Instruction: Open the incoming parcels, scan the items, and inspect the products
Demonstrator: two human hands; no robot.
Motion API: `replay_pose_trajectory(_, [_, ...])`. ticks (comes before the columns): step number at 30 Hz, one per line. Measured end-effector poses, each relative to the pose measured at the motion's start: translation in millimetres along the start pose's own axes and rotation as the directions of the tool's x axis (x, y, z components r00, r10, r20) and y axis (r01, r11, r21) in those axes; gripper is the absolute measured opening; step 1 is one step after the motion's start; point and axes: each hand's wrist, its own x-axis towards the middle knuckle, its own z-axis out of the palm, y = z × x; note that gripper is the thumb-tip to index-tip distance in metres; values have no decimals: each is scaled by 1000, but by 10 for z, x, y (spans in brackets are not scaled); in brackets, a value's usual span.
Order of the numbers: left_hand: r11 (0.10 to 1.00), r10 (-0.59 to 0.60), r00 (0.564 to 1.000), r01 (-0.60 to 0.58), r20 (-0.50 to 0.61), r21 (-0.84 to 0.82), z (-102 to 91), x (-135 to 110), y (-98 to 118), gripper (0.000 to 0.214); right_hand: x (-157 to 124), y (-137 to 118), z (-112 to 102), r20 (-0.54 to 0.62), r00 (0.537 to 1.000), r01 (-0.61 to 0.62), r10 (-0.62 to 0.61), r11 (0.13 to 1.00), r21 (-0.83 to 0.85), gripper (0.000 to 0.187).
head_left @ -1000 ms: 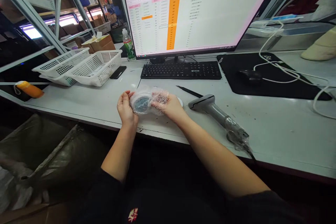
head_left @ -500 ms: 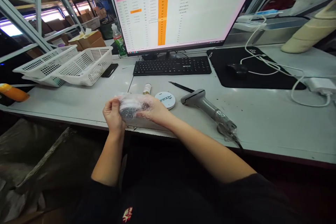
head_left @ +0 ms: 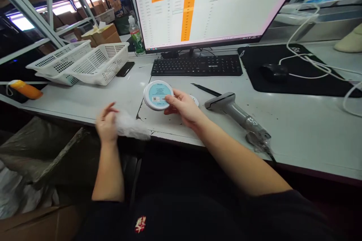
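My right hand [head_left: 183, 106] grips a round white tin [head_left: 158, 95] by its edge, the light blue label and small barcode facing me, just above the grey table [head_left: 296, 128]. My left hand [head_left: 106, 124] is lower and to the left, off the table's front edge, blurred by motion, its fingers pinched on a clear crumpled plastic wrap [head_left: 130, 127]. A second round white tin [head_left: 194, 100] lies on the table, mostly hidden behind my right hand. A grey handheld barcode scanner [head_left: 235, 112] lies to the right of that hand.
A black keyboard [head_left: 196, 65] and big monitor [head_left: 215, 3] stand behind. White mesh baskets [head_left: 96, 64] and a phone [head_left: 125, 69] sit at left, a black pen [head_left: 205, 89] near the scanner, a mouse [head_left: 273, 72] on a black mat with white cables at right. Bags lie below left.
The plastic wrap has come off the tin. My left hand has pulled the wrap down and left; my right hand now holds the bare tin up, label showing.
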Motion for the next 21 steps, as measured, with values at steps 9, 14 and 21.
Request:
replay_pose_trajectory(9, [847, -238, 753, 470, 613, -248, 743, -568, 93, 42, -271, -157, -238, 54, 970, 190, -236, 605, -773, 84])
replay_pose_trajectory(14, [798, -290, 745, 534, 600, -277, 695, -538, 80, 38, -940, -497, -1049, -287, 800, -189, -527, 233, -954, 106])
replay_pose_trajectory(21, [849, -233, 786, 452, 573, -274, 753, -597, 67, 42, -1082, -411, -1478, -448, 873, -418, 191, 766, -488, 113])
